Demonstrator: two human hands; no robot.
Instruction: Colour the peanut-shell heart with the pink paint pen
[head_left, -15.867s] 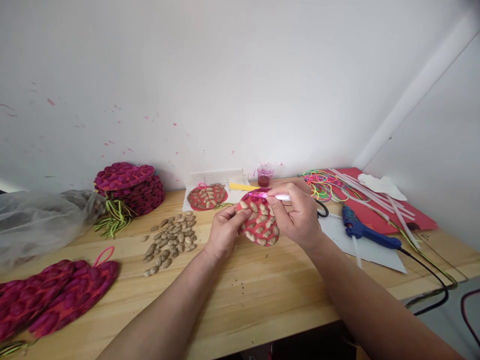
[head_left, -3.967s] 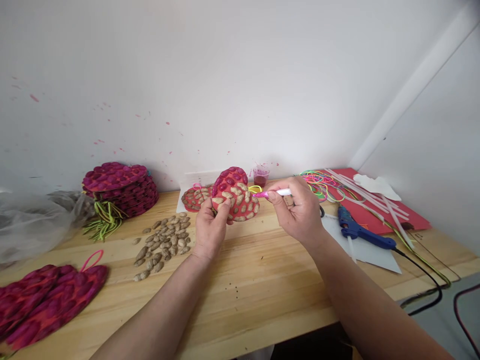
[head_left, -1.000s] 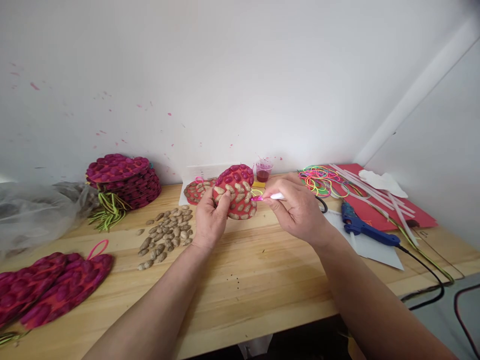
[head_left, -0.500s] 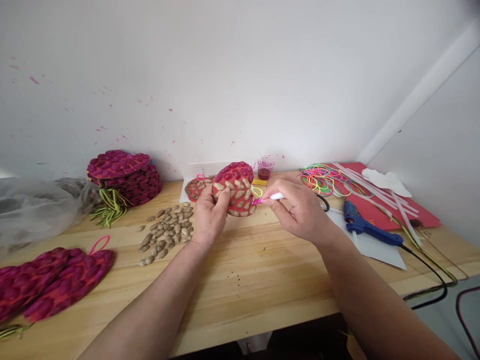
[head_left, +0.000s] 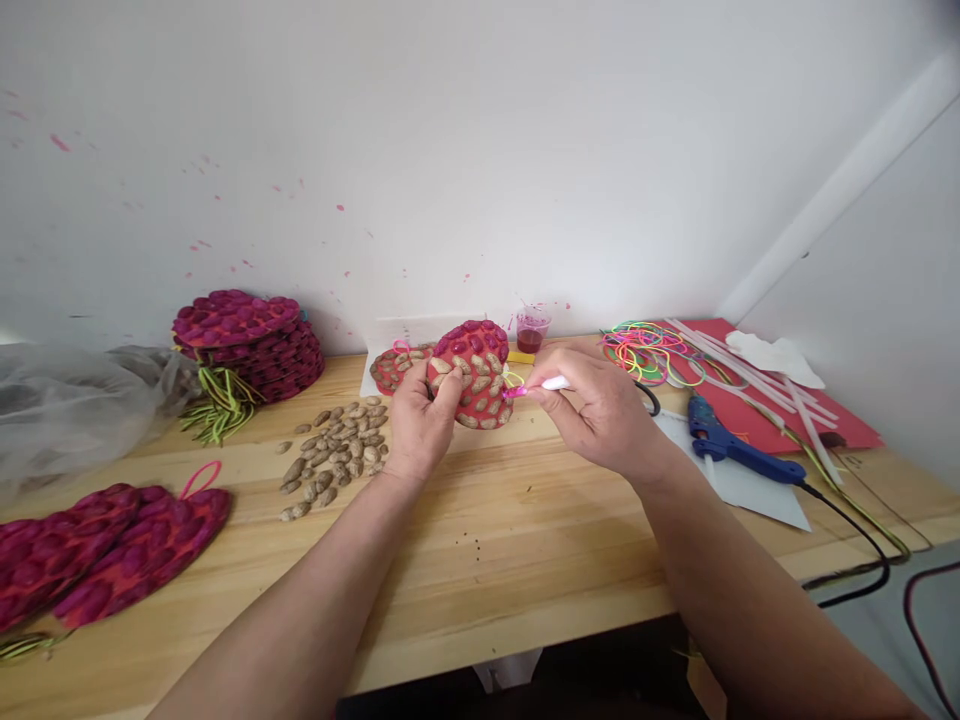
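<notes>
My left hand grips a red oval board by its left edge, thumb on the front, holding it tilted above the table. Peanuts in their shells cover its face; those along the top are painted magenta, the lower ones are bare. Between the thumb and fingers of my right hand is a paintbrush with a white handle. Its magenta tip touches or nearly touches the board's right edge, beside a yellow loop. A plastic cup of dark magenta paint stands behind my hands.
Loose peanuts lie to the left. A stack of painted boards stands behind them, and more painted boards lie front left. At right are a blue glue gun, colourful cords, white glue sticks and red sheets.
The brush tip has moved slightly up and left along the board's right edge. My left hand keeps its hold. The whole view has shifted a little.
</notes>
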